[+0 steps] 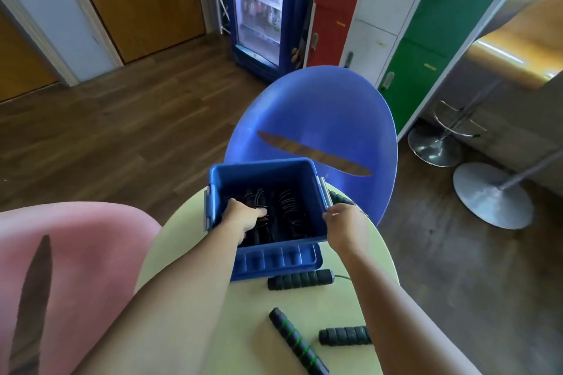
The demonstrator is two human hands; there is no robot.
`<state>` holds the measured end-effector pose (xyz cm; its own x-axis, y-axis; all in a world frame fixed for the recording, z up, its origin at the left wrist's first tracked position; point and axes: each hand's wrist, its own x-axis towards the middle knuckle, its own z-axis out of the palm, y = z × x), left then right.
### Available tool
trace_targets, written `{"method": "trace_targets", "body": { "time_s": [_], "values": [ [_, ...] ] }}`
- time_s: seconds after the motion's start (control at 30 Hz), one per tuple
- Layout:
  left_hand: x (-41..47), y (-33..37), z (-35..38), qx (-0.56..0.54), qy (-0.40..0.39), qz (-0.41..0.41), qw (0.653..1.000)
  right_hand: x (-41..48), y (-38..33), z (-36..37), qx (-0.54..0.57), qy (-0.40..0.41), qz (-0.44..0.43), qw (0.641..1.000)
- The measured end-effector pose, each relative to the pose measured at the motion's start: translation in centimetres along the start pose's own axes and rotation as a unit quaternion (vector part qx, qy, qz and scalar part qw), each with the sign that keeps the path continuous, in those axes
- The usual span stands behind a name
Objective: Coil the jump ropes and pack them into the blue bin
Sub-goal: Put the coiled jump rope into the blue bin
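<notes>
While the blue bin [262, 172] sits at the far side of the pale yellow table [182, 253], the left hand [243, 218] is down inside it. Its fingers lie close together on the left of two black coiled ropes [289, 207] on the bin floor. The fingertips are lost among the cords, so I cannot tell whether they pinch or only press. On the other side, the right hand [344, 222] holds the bin's right rim, fingers curled at the edge just below the grey latch [323, 192].

In front of the bin, a black foam handle [300, 278] lies just beside the front wall, a thin green cord trailing off to the right. Nearer me lies a green-striped handle [292, 335], with a short black handle [345, 335] next to it by the right forearm. A blue chair [320, 113] stands behind the table and a pink chair [76, 253] to the left.
</notes>
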<state>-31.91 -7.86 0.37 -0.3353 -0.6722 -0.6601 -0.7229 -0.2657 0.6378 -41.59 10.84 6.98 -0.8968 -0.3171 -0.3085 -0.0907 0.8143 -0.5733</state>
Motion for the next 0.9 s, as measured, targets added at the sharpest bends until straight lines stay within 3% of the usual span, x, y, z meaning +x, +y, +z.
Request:
{"method": "trace_targets", "body": {
  "time_s": [0.1, 0.23, 0.4, 0.57, 0.9],
  "values": [
    [0.5, 0.0, 0.9, 0.013, 0.002, -0.001, 1.0, 0.1, 0.2, 0.0, 0.042, 0.003, 0.013, 0.999],
    [0.4, 0.4, 1.7, 0.145, 0.029, 0.011, 0.989, 0.3, 0.0, 0.0, 0.052, -0.004, 0.001, 0.999],
    [-0.2, 1.0, 1.3, 0.231, 0.02, 0.026, 0.972, 0.2, 0.1, 0.5, 0.065, -0.001, -0.002, 0.998],
    [-1.0, 1.8, 0.2, 0.346, -0.008, 0.044, 0.937, -0.3, 0.4, 0.9, 0.052, 0.022, -0.022, 0.998],
    [-1.9, 1.8, -1.1, 0.282, -0.039, 0.037, 0.958, -0.5, 1.7, 0.4, 0.047, 0.004, -0.03, 0.998]
  ]
}}
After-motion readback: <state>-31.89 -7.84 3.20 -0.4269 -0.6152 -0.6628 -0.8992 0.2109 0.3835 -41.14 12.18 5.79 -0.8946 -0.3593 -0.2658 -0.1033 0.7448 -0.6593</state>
